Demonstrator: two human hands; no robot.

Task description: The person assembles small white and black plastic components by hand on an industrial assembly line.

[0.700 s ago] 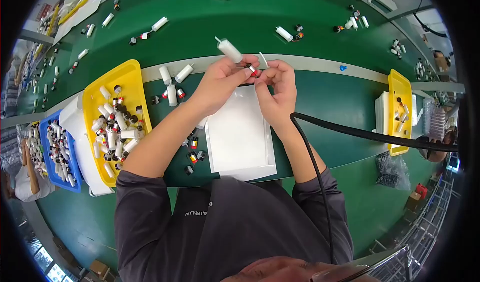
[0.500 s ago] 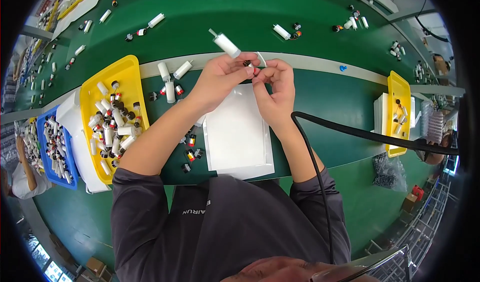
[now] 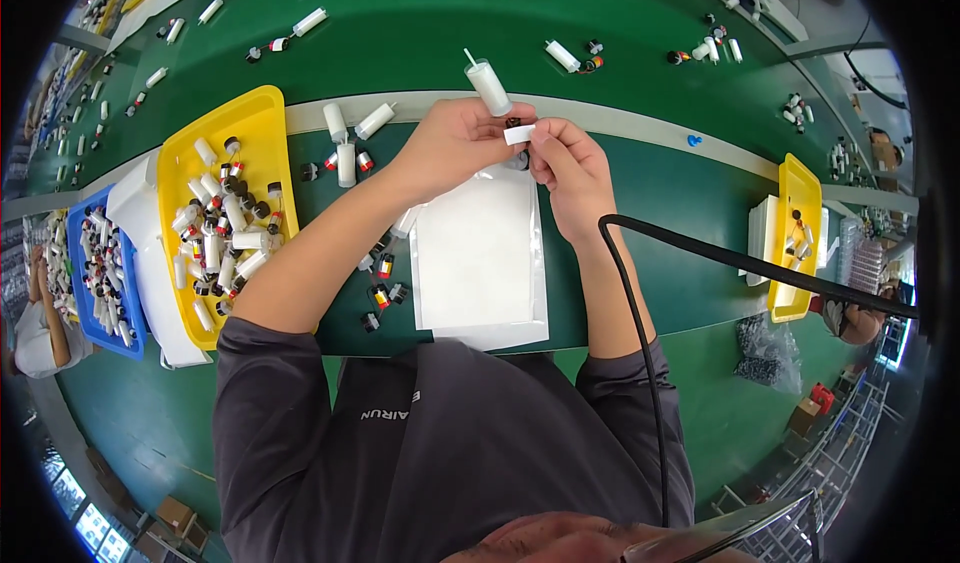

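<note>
My left hand is closed round the lower end of a white cylinder, which tilts upward with a thin stem at its top. A small dark part shows at its fingertips. My right hand pinches a short white strip between thumb and finger, close against the left fingertips. Just below both hands lies a white sheet in a clear sleeve. Left of it are loose small black, red and yellow parts. Several white cylinders stand or lie beyond my left forearm.
A yellow tray full of cylinders and small parts stands at left, with a blue tray beyond it. Another yellow tray is at right. A black cable crosses near my right forearm. More parts lie on the green belt.
The cylinder has shifted right and stands steeper. The white strip, seen edge-on before, now lies flat between both hands. My right hand has moved slightly right.
</note>
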